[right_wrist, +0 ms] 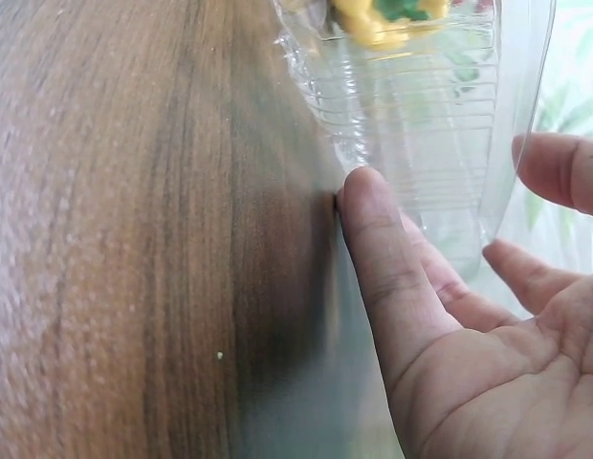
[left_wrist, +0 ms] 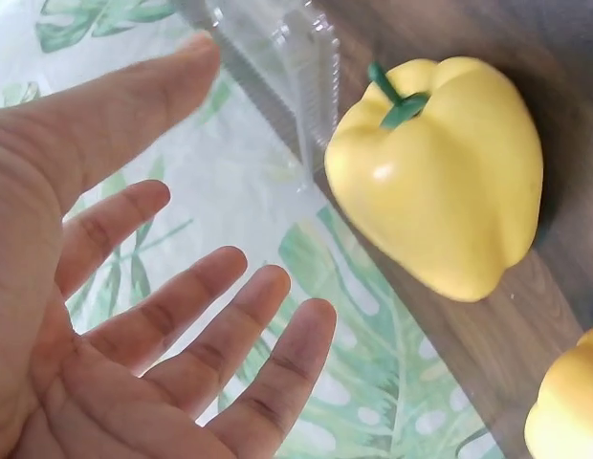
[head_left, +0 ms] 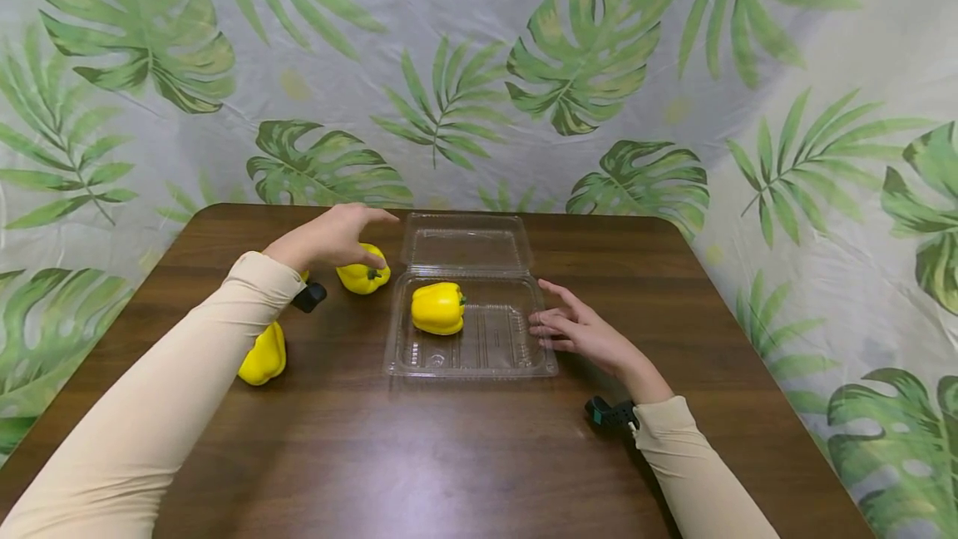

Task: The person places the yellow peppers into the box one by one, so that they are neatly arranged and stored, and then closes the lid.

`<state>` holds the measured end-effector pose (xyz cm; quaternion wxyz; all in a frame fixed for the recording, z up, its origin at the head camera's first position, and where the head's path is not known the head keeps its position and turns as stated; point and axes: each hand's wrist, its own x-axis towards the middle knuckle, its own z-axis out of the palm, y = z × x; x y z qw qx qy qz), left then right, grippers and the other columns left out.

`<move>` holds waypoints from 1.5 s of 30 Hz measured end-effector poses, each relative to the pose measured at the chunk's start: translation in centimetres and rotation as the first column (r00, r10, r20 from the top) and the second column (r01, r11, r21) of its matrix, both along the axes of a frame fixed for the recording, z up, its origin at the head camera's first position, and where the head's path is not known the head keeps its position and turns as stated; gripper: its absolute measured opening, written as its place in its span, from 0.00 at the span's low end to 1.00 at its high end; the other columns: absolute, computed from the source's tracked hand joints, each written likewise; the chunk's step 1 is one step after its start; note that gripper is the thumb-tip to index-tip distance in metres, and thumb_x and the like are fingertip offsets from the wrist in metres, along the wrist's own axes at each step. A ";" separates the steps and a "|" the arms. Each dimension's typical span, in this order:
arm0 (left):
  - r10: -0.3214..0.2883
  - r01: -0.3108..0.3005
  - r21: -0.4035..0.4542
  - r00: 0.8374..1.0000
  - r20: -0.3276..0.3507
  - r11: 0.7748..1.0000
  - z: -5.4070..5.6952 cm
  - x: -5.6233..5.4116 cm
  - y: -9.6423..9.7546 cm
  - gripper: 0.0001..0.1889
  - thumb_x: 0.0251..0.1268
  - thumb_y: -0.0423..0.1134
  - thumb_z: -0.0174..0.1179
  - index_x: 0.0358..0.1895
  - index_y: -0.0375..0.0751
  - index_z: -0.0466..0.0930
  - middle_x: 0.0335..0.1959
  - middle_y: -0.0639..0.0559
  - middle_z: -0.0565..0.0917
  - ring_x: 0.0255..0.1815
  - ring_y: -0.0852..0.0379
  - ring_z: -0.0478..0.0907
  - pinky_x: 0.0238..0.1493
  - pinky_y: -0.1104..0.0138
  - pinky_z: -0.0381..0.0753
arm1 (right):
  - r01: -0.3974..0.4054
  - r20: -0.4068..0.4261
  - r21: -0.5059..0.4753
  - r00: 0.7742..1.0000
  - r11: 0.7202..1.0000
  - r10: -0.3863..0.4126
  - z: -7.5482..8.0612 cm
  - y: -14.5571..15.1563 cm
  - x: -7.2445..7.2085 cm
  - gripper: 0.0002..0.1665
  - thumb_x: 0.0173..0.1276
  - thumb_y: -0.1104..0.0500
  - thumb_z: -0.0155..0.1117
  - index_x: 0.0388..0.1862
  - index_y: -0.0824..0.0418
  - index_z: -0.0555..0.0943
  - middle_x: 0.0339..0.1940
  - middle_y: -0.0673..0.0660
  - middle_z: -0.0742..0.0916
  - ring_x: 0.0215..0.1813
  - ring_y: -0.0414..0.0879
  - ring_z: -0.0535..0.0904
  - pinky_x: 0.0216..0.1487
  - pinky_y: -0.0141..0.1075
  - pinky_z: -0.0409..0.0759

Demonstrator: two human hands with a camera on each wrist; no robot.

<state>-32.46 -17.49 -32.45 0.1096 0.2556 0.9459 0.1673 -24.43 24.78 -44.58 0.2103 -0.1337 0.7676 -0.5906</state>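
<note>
A clear plastic clamshell container (head_left: 486, 366) lies opened out on the table, its lid (head_left: 467, 249) laid back at the far side. One yellow bell pepper (head_left: 437, 309) rests on its side in the left part of the base. My left hand (head_left: 329, 238) hovers with fingers spread close over a second yellow bell pepper (head_left: 358, 279), left of the container. In the left wrist view that bell pepper (left_wrist: 450, 182) sits beyond the fingertips, green stem up. At the container's right wall, my right hand (head_left: 591, 338) has its extended fingers (right_wrist: 373, 225) right against the clear plastic.
Another yellow bell pepper (head_left: 264, 356) lies nearer on the left, partly behind the left sleeve. A bit of yellow shows behind the left wrist. The wooden table (head_left: 419, 456) ends at a leaf-print cloth (head_left: 464, 15) hung behind it.
</note>
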 end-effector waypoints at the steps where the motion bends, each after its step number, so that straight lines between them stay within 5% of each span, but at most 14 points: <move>1: 0.002 -0.002 -0.004 1.000 0.003 1.000 0.2 -0.1 -0.1 0.38 0.71 0.39 0.73 0.81 0.41 0.68 0.80 0.31 0.71 0.80 0.27 0.65 0.75 0.35 0.70 | 0.000 0.000 0.000 1.000 1.000 0.000 0.0 0.0 0.0 0.41 0.90 0.54 0.50 0.92 0.48 0.45 0.76 0.78 0.74 0.76 0.70 0.76 0.67 0.44 0.85; 6: 0.006 -0.005 -0.043 1.000 0.007 0.999 1.1 -0.4 -0.2 0.38 0.70 0.35 0.72 0.81 0.42 0.69 0.80 0.31 0.71 0.80 0.27 0.66 0.74 0.36 0.73 | 0.002 -0.004 -0.003 1.000 1.000 -0.002 0.0 0.1 -0.1 0.41 0.90 0.54 0.50 0.92 0.48 0.45 0.76 0.78 0.74 0.76 0.70 0.75 0.69 0.46 0.84; 13: -0.011 0.012 -0.051 1.000 0.022 0.999 0.5 -1.0 0.1 0.40 0.66 0.25 0.70 0.81 0.40 0.68 0.80 0.30 0.70 0.79 0.28 0.68 0.68 0.40 0.78 | 0.004 0.001 -0.007 1.000 1.000 -0.004 -0.2 0.3 0.0 0.42 0.89 0.53 0.50 0.92 0.48 0.44 0.77 0.78 0.74 0.77 0.70 0.74 0.69 0.47 0.84; 17: -0.011 0.016 -0.069 0.998 0.066 0.998 0.2 -1.3 0.3 0.42 0.64 0.21 0.67 0.82 0.41 0.67 0.80 0.27 0.68 0.54 0.38 0.80 0.44 0.56 0.82 | -0.004 0.004 -0.010 1.000 1.000 0.004 -0.4 0.2 0.0 0.42 0.90 0.53 0.50 0.92 0.47 0.44 0.77 0.77 0.74 0.78 0.70 0.74 0.70 0.48 0.83; 19: -0.003 0.010 -0.082 0.996 0.088 0.997 -0.1 -1.5 0.2 0.43 0.63 0.20 0.65 0.83 0.42 0.66 0.80 0.27 0.67 0.37 0.46 0.75 0.35 0.61 0.76 | -0.008 0.005 -0.012 1.000 1.000 0.008 -0.5 0.1 0.0 0.42 0.90 0.53 0.50 0.92 0.47 0.44 0.77 0.77 0.74 0.78 0.70 0.73 0.70 0.48 0.83; 28: 0.006 0.002 -0.054 0.989 0.151 0.999 -1.3 -2.3 -0.6 0.45 0.58 0.15 0.50 0.83 0.42 0.66 0.81 0.27 0.66 0.20 0.58 0.52 0.26 0.68 0.63 | -0.007 0.003 -0.009 1.000 1.000 0.007 -0.4 0.1 0.0 0.42 0.90 0.53 0.50 0.92 0.47 0.44 0.77 0.77 0.74 0.78 0.70 0.73 0.70 0.49 0.83; 35: 0.012 -0.003 -0.046 0.984 0.179 0.999 -2.1 -2.6 -1.1 0.45 0.58 0.14 0.47 0.83 0.42 0.66 0.83 0.28 0.65 0.21 0.59 0.50 0.26 0.67 0.62 | -0.012 0.006 -0.013 1.000 1.000 0.013 -0.5 0.2 -0.1 0.42 0.90 0.53 0.50 0.92 0.47 0.43 0.78 0.78 0.74 0.79 0.70 0.73 0.70 0.48 0.83; 38: 0.010 -0.001 -0.051 0.983 0.185 0.999 -2.2 -2.5 -1.2 0.45 0.57 0.14 0.46 0.83 0.41 0.67 0.82 0.29 0.65 0.23 0.56 0.57 0.27 0.66 0.63 | -0.014 0.010 -0.016 1.000 1.000 0.014 -0.5 0.2 0.0 0.42 0.90 0.53 0.49 0.92 0.47 0.43 0.78 0.78 0.73 0.79 0.70 0.72 0.69 0.46 0.83; 42: 0.010 0.001 -0.058 0.983 0.182 0.998 -2.3 -2.3 -1.3 0.45 0.56 0.14 0.45 0.82 0.42 0.68 0.82 0.30 0.67 0.41 0.47 0.72 0.31 0.64 0.67 | -0.014 0.010 -0.020 1.000 1.000 0.014 -0.5 0.1 0.1 0.42 0.90 0.53 0.49 0.92 0.47 0.43 0.78 0.78 0.73 0.79 0.71 0.72 0.68 0.45 0.84; 45: 0.005 0.007 -0.066 0.985 0.174 0.998 -2.5 -2.1 -1.3 0.45 0.55 0.14 0.46 0.81 0.41 0.69 0.81 0.31 0.68 0.56 0.40 0.71 0.37 0.62 0.70 | -0.013 0.011 -0.027 1.000 1.000 0.013 -0.5 0.2 0.1 0.42 0.90 0.53 0.49 0.92 0.47 0.43 0.78 0.78 0.73 0.79 0.71 0.71 0.68 0.45 0.84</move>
